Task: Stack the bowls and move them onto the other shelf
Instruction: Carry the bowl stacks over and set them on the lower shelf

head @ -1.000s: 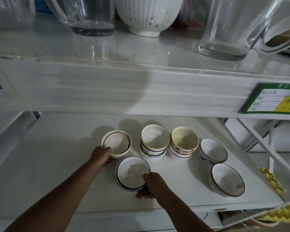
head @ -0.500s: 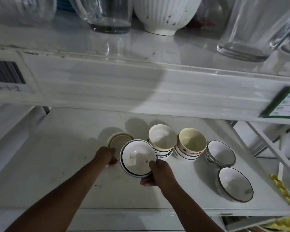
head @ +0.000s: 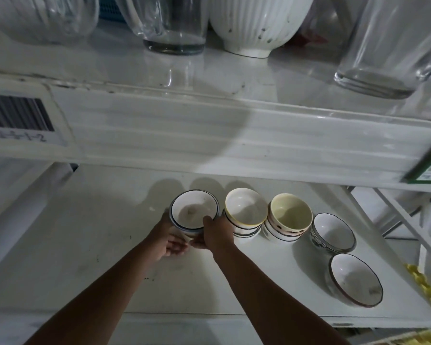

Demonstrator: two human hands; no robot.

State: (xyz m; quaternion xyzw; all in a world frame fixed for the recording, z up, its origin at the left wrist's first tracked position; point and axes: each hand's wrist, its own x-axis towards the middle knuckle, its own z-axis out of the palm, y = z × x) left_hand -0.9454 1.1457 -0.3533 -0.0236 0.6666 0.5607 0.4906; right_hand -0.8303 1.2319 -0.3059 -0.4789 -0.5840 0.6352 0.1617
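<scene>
Both hands at one stack: blue-rimmed bowl (head: 194, 210) on top, seated in another bowl barely visible beneath, on the lower shelf (head: 90, 245). Right hand (head: 215, 234) pinching the near rim, thumb hooked just inside, fingers curled down the outer wall. Left hand (head: 168, 236) cupped against the stack's left side and underside, fingers curled below; how firmly, impossible to tell. Immediately right of the right hand, touching or nearly touching its knuckles, a second stack with a yellow-rimmed bowl (head: 245, 210); further right a cream bowl (head: 290, 216) on its own stack, then two single bowls (head: 332, 232) (head: 356, 280) well apart from the hands. Likely trouble: top bowl seated crooked and rocking or sliding off during a lift; a one-sided rim pinch tipping the stack toward the left hand; knuckles knocking the neighbouring stack while drawing back. Overhead, upper shelf edge (head: 209, 135) low over the hands, so a steep lift risks clipping it, with glass jugs (head: 174, 23) close to that edge.
</scene>
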